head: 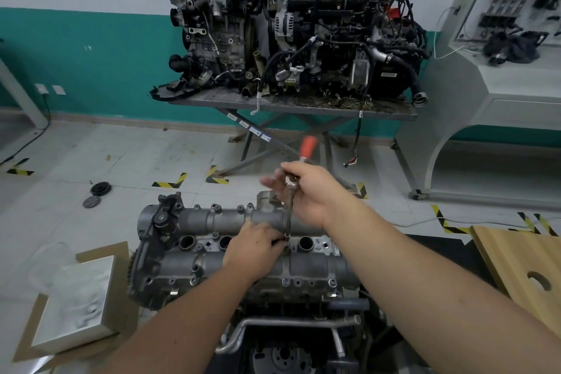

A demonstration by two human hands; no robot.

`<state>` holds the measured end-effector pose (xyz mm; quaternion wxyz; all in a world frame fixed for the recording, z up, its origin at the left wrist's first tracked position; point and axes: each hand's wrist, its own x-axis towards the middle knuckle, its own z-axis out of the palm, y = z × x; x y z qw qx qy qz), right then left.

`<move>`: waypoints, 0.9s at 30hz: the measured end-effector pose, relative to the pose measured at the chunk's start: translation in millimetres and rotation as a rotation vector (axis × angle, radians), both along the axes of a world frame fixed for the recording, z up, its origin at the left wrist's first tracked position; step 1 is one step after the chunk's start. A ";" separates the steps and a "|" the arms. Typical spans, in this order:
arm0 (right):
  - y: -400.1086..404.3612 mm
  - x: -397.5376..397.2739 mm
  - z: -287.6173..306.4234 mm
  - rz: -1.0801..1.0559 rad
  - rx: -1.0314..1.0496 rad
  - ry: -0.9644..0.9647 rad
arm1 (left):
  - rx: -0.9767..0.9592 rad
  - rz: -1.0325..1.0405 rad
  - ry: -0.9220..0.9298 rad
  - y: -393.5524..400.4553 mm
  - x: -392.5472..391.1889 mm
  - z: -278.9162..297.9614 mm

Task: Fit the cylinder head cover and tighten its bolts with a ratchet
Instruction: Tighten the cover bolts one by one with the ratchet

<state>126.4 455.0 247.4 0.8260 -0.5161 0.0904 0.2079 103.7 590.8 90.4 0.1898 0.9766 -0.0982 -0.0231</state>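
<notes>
- Where the head view looks down, the cylinder head cover [243, 255] sits on the engine in front of the person, a grey casting with a row of round wells along its middle and bolts along its near and far edges.
- The left hand [253, 247] rests on the middle of the cover, its fingers bent and pinched at the foot of the tool's shaft; whether they hold the socket or a bolt cannot be told.
- The right hand [306, 193] is above the cover's far edge, curled around the head of the ratchet [293, 188], with the forefinger stretched out toward the left.
- The ratchet's red handle points up and away from the cover, and its steel extension runs straight down to the cover's middle strip, just beside the left fingertips.
- Left of the cover, an open cardboard box [73, 300] with white packing lies on the floor.
- Right of the cover, a wooden board [522, 261] with a round hole is seen at an angle.
- Beyond the cover, two engines [288, 27] stand on a metal table against a teal and white wall.
- Far left of the cover, two dark round parts [96, 194] lie on the tiled floor.
</notes>
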 end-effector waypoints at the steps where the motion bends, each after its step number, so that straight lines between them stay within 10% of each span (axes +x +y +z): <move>1: 0.7 0.0 -5.3 -0.097 0.116 0.028 | -0.003 0.005 0.000 -0.5 -0.3 0.8; 4: 3.3 -1.2 -20.4 -0.310 0.176 -0.066 | 0.002 0.013 0.011 -1.0 -0.9 2.4; 12: -2.8 -7.4 -49.4 -0.207 -1.147 -1.424 | -0.006 0.049 0.046 -1.0 0.5 3.3; 16: 2.0 -15.4 -30.6 -0.015 -1.410 -1.490 | -0.098 -0.059 -0.207 -6.2 -1.6 11.2; 27: 3.2 -13.2 -15.4 0.339 -1.602 -1.455 | -0.021 0.023 -0.091 -4.3 -6.0 13.1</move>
